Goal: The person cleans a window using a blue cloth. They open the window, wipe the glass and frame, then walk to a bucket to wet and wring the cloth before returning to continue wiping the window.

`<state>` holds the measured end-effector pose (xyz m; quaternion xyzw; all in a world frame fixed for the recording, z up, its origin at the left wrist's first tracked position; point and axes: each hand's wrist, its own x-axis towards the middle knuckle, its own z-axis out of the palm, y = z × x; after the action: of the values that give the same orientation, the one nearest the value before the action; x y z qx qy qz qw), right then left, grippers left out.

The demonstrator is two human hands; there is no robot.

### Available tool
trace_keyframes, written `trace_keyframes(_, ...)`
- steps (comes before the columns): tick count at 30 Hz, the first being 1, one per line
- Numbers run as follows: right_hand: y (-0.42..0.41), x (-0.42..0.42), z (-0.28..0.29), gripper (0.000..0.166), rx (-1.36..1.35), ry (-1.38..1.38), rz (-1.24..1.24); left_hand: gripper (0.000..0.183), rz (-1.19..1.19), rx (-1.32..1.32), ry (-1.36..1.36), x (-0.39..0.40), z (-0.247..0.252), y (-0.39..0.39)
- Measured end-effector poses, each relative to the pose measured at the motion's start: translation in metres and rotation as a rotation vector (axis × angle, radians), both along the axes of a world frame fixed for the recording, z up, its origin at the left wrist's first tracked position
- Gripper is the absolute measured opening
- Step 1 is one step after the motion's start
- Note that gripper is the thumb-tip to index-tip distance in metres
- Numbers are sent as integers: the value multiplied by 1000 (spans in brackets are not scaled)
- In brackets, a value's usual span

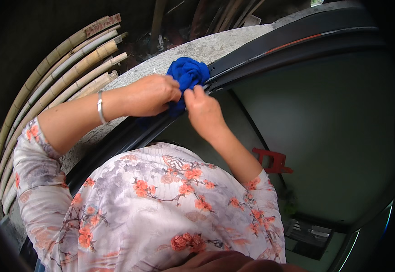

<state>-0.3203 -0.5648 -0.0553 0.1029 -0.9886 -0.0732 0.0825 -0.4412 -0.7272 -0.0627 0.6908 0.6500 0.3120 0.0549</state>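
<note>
A bunched bright blue cloth [190, 72] lies over the dark metal frame [238, 64], which looks like a window or sliding-door frame. My left hand [153, 95], with a silver bangle [100, 108] at the wrist, grips the cloth from its left side. Fingers curled, my right hand [204, 110] pinches the cloth's lower right edge beside the frame. Part of the blue fabric hangs below, between the two hands, along the frame's rails. Small holes show in the frame just right of the cloth. My fingertips are partly hidden and slightly blurred.
A rough concrete ledge [214, 44] runs along the frame's outer side. Several bamboo poles [78, 64] are stacked at the left, and more poles [229, 15] lean at the top. Right of the frame, a dim room or its reflection shows a red plastic stool [272, 160].
</note>
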Motion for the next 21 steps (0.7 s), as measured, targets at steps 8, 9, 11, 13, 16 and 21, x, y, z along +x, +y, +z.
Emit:
trace_keyframes(8, 13, -8, -11, 12, 188, 106, -42, 35, 89, -56, -285, -7, -1, -5)
trace_keyframes(9, 15, -13, -13, 12, 238, 108, -75, 37, 79, -20, -330, -11, -3, 4)
trace_keyframes(11, 18, -16, -14, 13, 339, 109, -147, 41, 10, -163, -657, -27, 3, 17)
trace_keyframes(13, 20, -21, -17, 14, 340, 110, -158, 39, 63, -14, -1005, -49, -10, 33)
trace_keyframes(16, 18, -22, -17, 13, 312, 111, -157, 39, 184, 113, -366, -63, -29, 60)
trace_keyframes(21, 15, -2, -12, 12, 171, 231, -84, 33, 115, -107, -299, -56, -31, 69)
